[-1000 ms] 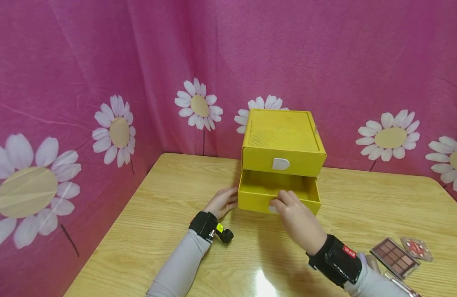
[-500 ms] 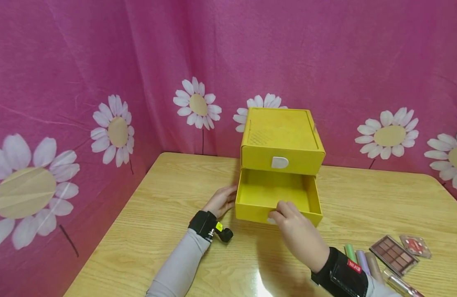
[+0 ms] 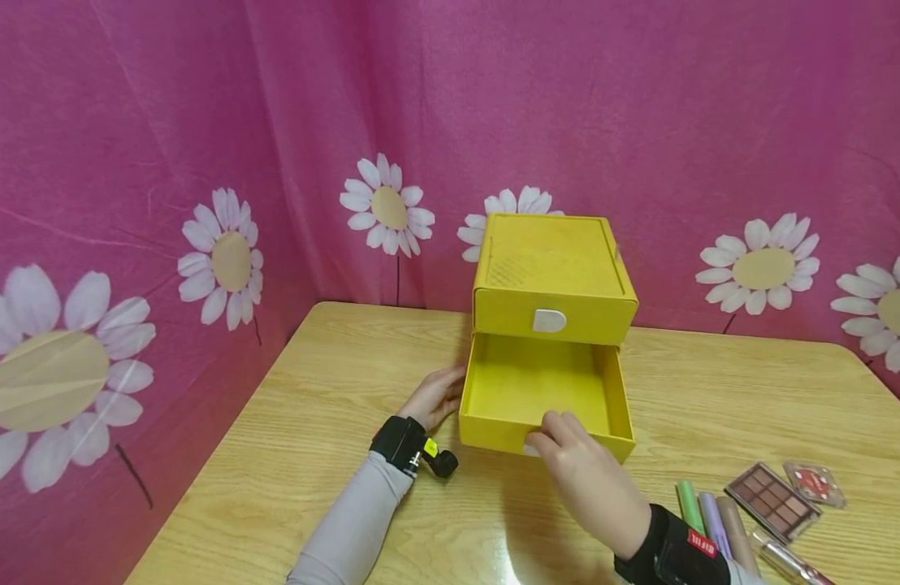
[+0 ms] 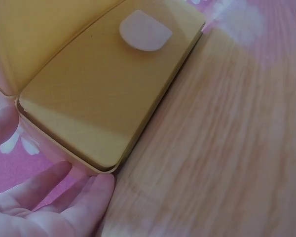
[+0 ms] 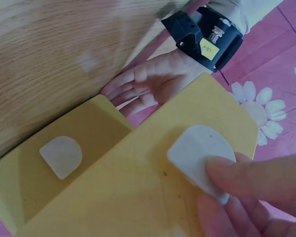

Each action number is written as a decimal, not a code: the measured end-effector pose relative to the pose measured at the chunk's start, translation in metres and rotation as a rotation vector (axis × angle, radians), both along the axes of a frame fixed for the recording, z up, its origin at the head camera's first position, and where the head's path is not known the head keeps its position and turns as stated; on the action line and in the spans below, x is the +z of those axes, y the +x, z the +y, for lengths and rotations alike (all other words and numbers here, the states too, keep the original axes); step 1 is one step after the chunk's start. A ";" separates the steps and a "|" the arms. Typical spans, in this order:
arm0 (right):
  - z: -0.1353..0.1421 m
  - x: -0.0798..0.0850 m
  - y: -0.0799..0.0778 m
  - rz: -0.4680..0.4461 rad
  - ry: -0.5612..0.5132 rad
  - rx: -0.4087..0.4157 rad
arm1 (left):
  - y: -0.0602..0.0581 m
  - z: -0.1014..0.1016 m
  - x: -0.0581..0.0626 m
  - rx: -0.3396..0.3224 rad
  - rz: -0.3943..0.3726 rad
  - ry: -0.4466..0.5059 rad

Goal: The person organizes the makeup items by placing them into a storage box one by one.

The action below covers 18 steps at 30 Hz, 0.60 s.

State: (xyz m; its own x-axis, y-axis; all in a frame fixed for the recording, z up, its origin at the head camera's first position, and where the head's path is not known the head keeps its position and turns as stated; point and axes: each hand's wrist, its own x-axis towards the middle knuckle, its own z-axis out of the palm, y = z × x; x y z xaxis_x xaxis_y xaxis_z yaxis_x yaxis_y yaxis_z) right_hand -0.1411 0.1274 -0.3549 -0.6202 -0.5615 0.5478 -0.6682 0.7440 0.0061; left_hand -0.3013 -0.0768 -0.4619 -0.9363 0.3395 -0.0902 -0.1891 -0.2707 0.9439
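Observation:
A yellow drawer chest (image 3: 552,252) stands on the wooden table. Its middle drawer (image 3: 494,432) is pulled far out, and the inside that shows is bare. My right hand (image 3: 585,483) pinches that drawer's white pull tab (image 5: 192,150) between thumb and fingers, as the right wrist view shows. Below it, the bottom drawer (image 4: 108,89) sits closed with its own white tab. At the chest's lower left side, my left hand (image 3: 431,398) rests its extended fingers against the casing. The top drawer (image 3: 508,315) is closed.
To the right lie an eyeshadow palette (image 3: 773,501), a clear compact with red inside (image 3: 815,484), and green (image 3: 690,505), purple (image 3: 713,522) and taupe (image 3: 737,532) tubes beside a clear tube (image 3: 786,558). A pink flowered curtain (image 3: 611,106) hangs behind and at the left.
My right hand has drawn the middle drawer further out toward me, showing more of its inside. The left hand has stayed against the chest. The tubes at right have come into view.

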 end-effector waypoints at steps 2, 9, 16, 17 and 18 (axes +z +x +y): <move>0.000 0.000 0.001 -0.003 0.006 -0.001 | 0.004 0.002 0.007 0.028 -0.039 -0.034; -0.001 -0.002 0.005 -0.006 0.011 0.000 | 0.006 0.004 0.015 0.046 -0.098 -0.046; 0.001 -0.005 0.007 0.022 -0.008 0.013 | 0.006 0.004 0.015 0.044 -0.103 -0.041; 0.001 -0.005 0.007 0.022 -0.009 0.013 | 0.007 0.004 0.015 0.044 -0.100 -0.042; 0.001 -0.005 0.007 0.023 -0.011 0.014 | 0.006 0.004 0.014 0.044 -0.097 -0.042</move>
